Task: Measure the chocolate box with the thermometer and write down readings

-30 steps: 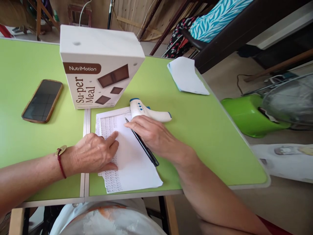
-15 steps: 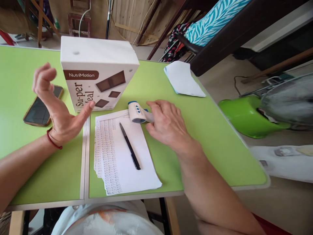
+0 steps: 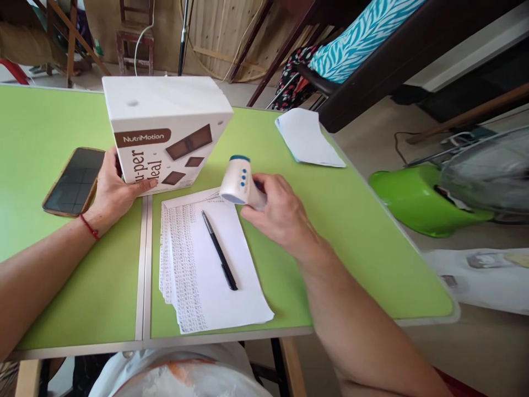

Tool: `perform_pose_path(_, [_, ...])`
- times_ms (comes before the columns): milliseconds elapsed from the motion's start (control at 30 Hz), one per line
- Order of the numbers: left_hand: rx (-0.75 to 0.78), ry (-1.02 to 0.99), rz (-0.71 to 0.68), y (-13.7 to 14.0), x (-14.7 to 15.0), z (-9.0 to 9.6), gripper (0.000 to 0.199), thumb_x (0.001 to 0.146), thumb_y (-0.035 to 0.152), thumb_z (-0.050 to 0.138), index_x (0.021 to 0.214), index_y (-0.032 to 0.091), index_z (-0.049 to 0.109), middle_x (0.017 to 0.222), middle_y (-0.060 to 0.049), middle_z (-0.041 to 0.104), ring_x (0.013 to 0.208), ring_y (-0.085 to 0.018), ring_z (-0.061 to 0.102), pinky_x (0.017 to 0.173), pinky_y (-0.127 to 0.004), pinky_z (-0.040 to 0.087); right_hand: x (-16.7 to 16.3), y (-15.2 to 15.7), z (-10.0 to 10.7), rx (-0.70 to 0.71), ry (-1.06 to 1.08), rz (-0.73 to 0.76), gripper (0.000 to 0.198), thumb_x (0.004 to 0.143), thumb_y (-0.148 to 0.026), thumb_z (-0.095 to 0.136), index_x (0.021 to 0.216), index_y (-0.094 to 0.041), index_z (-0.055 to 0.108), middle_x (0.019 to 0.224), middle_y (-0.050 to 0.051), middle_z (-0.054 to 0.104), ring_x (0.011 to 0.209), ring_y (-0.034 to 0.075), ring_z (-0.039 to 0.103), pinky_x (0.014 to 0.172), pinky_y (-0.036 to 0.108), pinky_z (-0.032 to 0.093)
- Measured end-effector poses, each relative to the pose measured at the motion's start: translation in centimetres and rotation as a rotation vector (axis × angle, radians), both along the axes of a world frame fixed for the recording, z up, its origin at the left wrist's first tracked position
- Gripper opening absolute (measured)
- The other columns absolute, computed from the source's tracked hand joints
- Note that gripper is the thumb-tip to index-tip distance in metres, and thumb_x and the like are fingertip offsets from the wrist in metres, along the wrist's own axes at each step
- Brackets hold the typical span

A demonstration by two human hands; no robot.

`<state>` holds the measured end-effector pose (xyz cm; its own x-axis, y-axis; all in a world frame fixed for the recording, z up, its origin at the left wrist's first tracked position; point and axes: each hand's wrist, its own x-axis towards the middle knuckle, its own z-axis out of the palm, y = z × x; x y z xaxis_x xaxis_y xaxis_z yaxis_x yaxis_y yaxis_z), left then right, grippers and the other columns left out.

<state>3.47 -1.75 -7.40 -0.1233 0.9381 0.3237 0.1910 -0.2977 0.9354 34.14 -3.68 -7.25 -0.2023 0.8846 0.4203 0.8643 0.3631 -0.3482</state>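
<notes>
My left hand (image 3: 113, 187) grips the lower left corner of a white NutriMotion box (image 3: 161, 99), its thumb across the printed front and its fingers behind the side. The box is tilted slightly. In my right hand (image 3: 283, 212) is a white infrared thermometer (image 3: 237, 181) with blue buttons, held by its handle above the top right of the papers. Below them lies a stack of handwritten sheets (image 3: 223, 242), with a black pen (image 3: 219, 251) resting across the top sheet. A phone (image 3: 74, 182) in a brown case lies left of my left hand.
The green folding table (image 3: 351, 264) has a metal seam (image 3: 144, 270) running front to back. Folded white papers (image 3: 308, 138) lie near its far right edge. On the floor to the right stand a green plastic stool (image 3: 407, 198) and a fan (image 3: 487, 171).
My left hand has gone from spread in the air to gripping the box, which has tilted a little. My right hand has picked the thermometer up off the table.
</notes>
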Motion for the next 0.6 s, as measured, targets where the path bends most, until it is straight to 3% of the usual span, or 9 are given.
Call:
perform_pose_path(100, [-0.001, 0.021, 0.102, -0.9, 0.3, 0.7, 0.068, 0.056, 0.042, 0.089, 0.108, 0.018, 0.054, 0.109, -0.009, 0.065, 0.105, -0.033, 0.062, 0.092, -0.052, 0.052, -1.6, -1.9, 0.8, -0.099, 0.479, 0.124, 0.033, 0.072, -0.023, 0.065, 0.105, -0.024, 0.057, 0.087, 0.008, 0.064, 0.072, 0.023, 0.059, 0.059, 0.038, 0.052])
perform_pose_path(167, [0.013, -0.038, 0.065, -1.4, 0.6, 0.8, 0.058, 0.064, 0.046, 0.084, 0.106, 0.018, 0.056, 0.109, -0.009, 0.066, 0.103, -0.031, 0.063, 0.09, -0.05, 0.053, -2.6, -3.6, 1.4, -0.287, 0.728, 0.279, 0.023, 0.074, -0.026, 0.063, 0.097, -0.026, 0.058, 0.076, 0.004, 0.06, 0.067, 0.021, 0.057, 0.056, 0.037, 0.051])
perform_pose_path(233, [-0.007, -0.1, -0.025, -1.9, 1.0, 0.8, 0.051, 0.071, 0.049, 0.079, 0.105, 0.018, 0.058, 0.109, -0.009, 0.067, 0.102, -0.03, 0.064, 0.088, -0.048, 0.054, -3.5, -5.3, 1.8, -0.474, 0.885, 0.384, 0.025, 0.072, -0.029, 0.063, 0.097, -0.024, 0.06, 0.075, 0.003, 0.059, 0.066, 0.019, 0.056, 0.055, 0.036, 0.05])
perform_pose_path(333, [-0.088, -0.121, -0.109, -2.4, 1.5, 0.6, 0.051, 0.07, 0.049, 0.079, 0.106, 0.018, 0.06, 0.108, -0.01, 0.068, 0.097, -0.03, 0.065, 0.084, -0.049, 0.055, -4.4, -6.8, 1.9, -0.617, 0.983, 0.434, 0.028, 0.07, -0.031, 0.065, 0.096, -0.022, 0.063, 0.076, 0.003, 0.059, 0.065, 0.017, 0.054, 0.055, 0.034, 0.046])
perform_pose_path(600, [-0.133, -0.067, -0.165, -2.6, 1.6, 0.5, 0.05, 0.071, 0.048, 0.079, 0.107, 0.019, 0.058, 0.109, -0.01, 0.068, 0.098, -0.03, 0.066, 0.083, -0.05, 0.055, -6.1, -6.7, 0.9, -0.779, 0.959, 0.459, 0.013, 0.071, -0.031, 0.062, 0.075, -0.021, 0.054, 0.065, -0.003, 0.046, 0.059, 0.012, 0.043, 0.055, 0.03, 0.041])
